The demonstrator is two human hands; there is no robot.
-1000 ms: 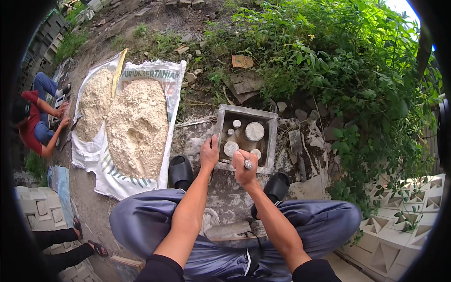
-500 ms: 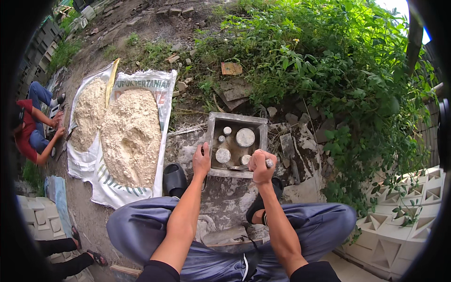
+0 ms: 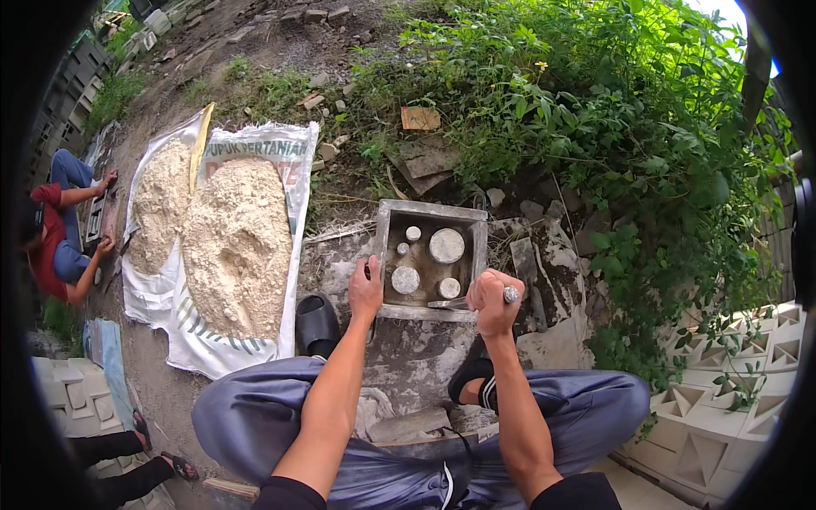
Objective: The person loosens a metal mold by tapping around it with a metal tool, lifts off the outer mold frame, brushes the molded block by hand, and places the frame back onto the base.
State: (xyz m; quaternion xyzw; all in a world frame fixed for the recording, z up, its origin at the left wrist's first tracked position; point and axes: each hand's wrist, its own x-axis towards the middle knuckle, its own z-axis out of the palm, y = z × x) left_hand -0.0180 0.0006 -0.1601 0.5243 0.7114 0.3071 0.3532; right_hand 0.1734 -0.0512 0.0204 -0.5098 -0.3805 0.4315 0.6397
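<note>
On the left, one white sacking (image 3: 200, 352) carries two heaps of pale powder (image 3: 242, 246); next, the left hand (image 3: 366, 289) is half curled beside one square grey box (image 3: 433, 209), and whether it holds something I cannot tell; inside the box are five round pale pieces (image 3: 446, 246) and, at its near wall, the blade of one tool (image 3: 449, 303), which the right hand (image 3: 495, 303) grips tightly
</note>
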